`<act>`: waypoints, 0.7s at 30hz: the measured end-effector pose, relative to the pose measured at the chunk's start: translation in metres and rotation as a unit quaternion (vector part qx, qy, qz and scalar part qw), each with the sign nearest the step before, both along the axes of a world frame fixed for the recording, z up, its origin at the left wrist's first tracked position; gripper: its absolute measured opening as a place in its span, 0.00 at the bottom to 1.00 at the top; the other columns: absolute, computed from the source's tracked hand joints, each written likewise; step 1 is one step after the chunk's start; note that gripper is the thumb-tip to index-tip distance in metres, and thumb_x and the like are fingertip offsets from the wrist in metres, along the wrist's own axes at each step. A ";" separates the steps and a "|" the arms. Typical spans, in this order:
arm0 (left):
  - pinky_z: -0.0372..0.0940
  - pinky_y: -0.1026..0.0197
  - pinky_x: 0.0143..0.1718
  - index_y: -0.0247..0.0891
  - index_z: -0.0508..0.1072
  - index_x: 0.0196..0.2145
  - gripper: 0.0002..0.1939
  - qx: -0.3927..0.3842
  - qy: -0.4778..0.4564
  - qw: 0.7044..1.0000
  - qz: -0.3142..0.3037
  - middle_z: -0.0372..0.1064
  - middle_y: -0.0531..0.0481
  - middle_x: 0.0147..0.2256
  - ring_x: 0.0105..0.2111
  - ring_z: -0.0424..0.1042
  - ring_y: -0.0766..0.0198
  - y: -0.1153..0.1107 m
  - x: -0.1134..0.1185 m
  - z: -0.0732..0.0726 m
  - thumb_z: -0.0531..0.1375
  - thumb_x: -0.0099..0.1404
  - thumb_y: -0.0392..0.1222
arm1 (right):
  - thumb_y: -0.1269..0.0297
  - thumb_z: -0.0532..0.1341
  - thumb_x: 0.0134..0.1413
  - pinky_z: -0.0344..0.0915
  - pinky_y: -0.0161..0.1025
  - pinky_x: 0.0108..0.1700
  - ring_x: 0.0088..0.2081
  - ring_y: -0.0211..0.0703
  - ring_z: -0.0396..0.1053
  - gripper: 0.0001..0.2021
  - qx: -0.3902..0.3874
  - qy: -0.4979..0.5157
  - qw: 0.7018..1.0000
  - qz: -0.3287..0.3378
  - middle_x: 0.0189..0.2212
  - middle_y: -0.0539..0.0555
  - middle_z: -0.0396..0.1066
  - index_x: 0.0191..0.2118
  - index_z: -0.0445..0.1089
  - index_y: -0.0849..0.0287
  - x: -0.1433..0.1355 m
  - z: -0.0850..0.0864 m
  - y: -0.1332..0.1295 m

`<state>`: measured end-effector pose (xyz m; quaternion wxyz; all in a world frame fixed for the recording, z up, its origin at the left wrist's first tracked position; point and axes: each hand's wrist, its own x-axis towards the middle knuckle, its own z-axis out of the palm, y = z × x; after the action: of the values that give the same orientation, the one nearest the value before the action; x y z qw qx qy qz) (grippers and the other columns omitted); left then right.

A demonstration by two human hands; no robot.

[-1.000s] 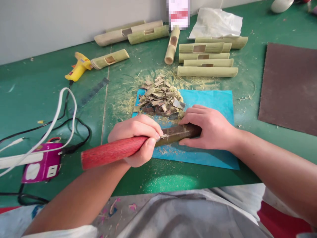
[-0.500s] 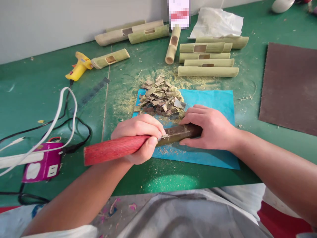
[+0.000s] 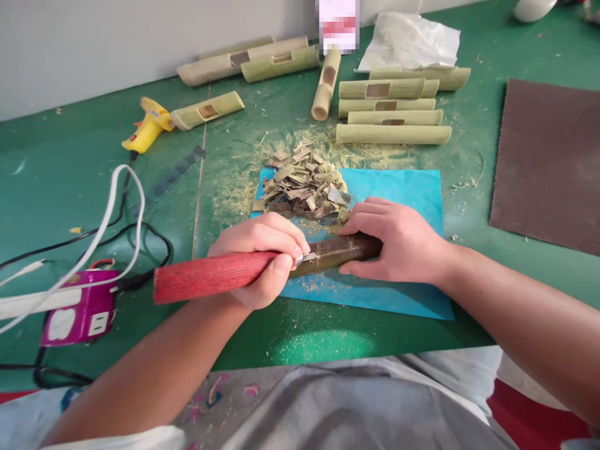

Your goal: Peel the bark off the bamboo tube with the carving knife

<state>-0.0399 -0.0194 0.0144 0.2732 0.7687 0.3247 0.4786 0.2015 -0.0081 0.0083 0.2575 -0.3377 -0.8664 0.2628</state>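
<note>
My left hand (image 3: 260, 259) is wrapped round a carving knife (image 3: 213, 276) with a thick red wooden handle. Its short metal tip touches the top of a dark brown bamboo tube (image 3: 330, 251), where a scored line shows. Over the tube's right end my right hand (image 3: 396, 240) is closed, fingers on the far side and thumb on the near side. The tube lies over a blue sheet (image 3: 394, 187); its left end is hidden behind my left hand. Just beyond it rises a heap of bamboo chips (image 3: 304, 184).
Several cut bamboo tubes (image 3: 394, 134) lie at the back, near a white crumpled bag (image 3: 412, 40). To the left are a yellow glue gun (image 3: 150, 125), a ruler (image 3: 175, 178), a purple power strip (image 3: 82, 306) and cables. Brown sandpaper (image 3: 548, 162) lies at right.
My left hand and the knife have shifted slightly left, with the handle's back end a little higher, showing more of the metal tip. My right hand and the tube stay put.
</note>
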 end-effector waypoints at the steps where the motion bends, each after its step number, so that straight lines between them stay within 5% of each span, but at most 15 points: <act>1: 0.72 0.64 0.22 0.39 0.72 0.26 0.15 0.010 -0.011 1.000 -0.010 0.76 0.51 0.26 0.22 0.72 0.68 0.000 0.001 0.000 0.58 0.68 0.48 | 0.54 0.69 0.50 0.64 0.43 0.38 0.36 0.47 0.68 0.15 0.000 0.001 1.000 0.001 0.34 0.56 0.75 0.37 0.73 0.61 0.000 0.000 0.000; 7: 0.74 0.67 0.26 0.35 0.74 0.30 0.06 0.042 -0.056 0.996 -0.049 0.77 0.49 0.30 0.24 0.76 0.70 0.001 0.006 0.002 0.60 0.65 0.35 | 0.54 0.68 0.50 0.64 0.43 0.38 0.36 0.47 0.67 0.15 0.001 0.003 1.000 0.001 0.33 0.56 0.74 0.37 0.73 0.61 0.000 0.000 0.000; 13: 0.72 0.68 0.22 0.38 0.72 0.27 0.12 0.053 -0.064 0.997 -0.010 0.75 0.52 0.26 0.22 0.74 0.70 0.001 0.007 -0.002 0.59 0.67 0.43 | 0.53 0.68 0.50 0.64 0.42 0.38 0.36 0.47 0.68 0.15 0.004 0.002 1.000 0.000 0.34 0.56 0.74 0.37 0.73 0.60 0.000 0.000 0.000; 21: 0.72 0.67 0.24 0.36 0.73 0.28 0.07 0.062 -0.049 0.996 -0.045 0.76 0.51 0.27 0.23 0.75 0.70 0.001 0.007 0.004 0.59 0.65 0.36 | 0.54 0.69 0.49 0.64 0.43 0.38 0.36 0.47 0.68 0.16 0.009 0.004 1.000 0.004 0.34 0.57 0.75 0.38 0.73 0.62 0.000 0.000 0.000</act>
<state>-0.0328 -0.0181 0.0184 0.2618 0.7736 0.2462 0.5219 0.2013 -0.0077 0.0084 0.2628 -0.3311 -0.8689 0.2577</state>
